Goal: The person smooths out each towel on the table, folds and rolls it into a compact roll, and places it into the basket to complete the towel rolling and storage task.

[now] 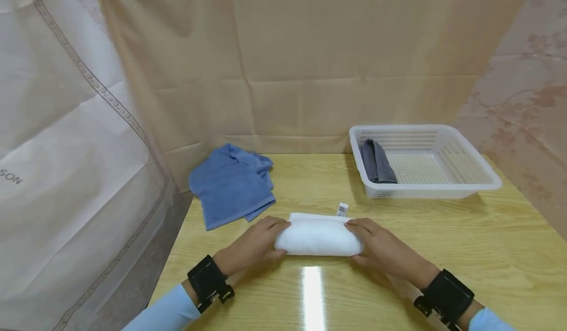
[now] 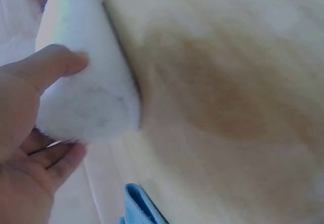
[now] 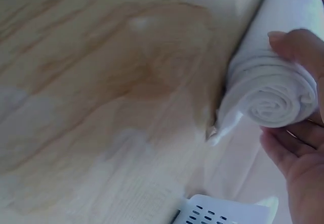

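Observation:
A white rolled towel [image 1: 318, 236] lies across the wooden table, its spiral end [image 3: 271, 105] plain in the right wrist view. At its left end my left hand [image 1: 257, 242] grips the roll, thumb on the near side in the left wrist view and fingers curled at the other. My right hand [image 1: 385, 247] holds the opposite end the same way, its thumb pressing the roll. A small printed tag [image 1: 342, 209] sticks out past the towel's far edge. Beyond my left hand lies a crumpled blue towel [image 1: 235, 186].
A white perforated basket [image 1: 434, 190] stands at the back right of the table [image 1: 443, 237]. Inside it, against the left wall, is a folded dark grey towel [image 1: 377, 163]. Beige cloth [image 1: 301, 75] hangs behind the table, and pale fabric [image 1: 66, 173] covers the left side.

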`<state>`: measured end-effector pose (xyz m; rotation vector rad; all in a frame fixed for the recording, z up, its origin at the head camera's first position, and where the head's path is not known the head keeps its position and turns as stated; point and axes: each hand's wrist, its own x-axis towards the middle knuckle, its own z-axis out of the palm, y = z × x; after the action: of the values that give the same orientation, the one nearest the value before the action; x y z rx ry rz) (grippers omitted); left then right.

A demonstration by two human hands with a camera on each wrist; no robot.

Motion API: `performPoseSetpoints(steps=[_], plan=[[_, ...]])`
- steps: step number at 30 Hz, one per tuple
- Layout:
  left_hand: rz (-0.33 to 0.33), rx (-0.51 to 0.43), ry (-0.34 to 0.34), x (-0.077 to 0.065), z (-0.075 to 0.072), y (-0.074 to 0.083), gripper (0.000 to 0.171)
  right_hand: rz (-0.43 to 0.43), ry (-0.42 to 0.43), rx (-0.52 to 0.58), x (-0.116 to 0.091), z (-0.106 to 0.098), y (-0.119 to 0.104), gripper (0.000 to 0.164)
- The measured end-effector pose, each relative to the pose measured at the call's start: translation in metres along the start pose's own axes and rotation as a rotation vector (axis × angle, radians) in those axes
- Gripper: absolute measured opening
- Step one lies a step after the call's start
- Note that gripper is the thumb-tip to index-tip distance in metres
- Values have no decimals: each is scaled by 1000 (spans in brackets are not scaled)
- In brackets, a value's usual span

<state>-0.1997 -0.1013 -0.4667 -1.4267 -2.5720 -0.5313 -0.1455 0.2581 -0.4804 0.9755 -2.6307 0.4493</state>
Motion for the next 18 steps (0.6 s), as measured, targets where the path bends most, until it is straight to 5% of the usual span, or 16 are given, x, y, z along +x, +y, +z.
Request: performPoseSetpoints(steps=[7,18], plan=[[-84,-173,-183,8,-6,-13,52,109,-120,226,8,-5,5,55],[-55,143,-250,14,4,9,69,134,-248,420,18,-13,15,45]])
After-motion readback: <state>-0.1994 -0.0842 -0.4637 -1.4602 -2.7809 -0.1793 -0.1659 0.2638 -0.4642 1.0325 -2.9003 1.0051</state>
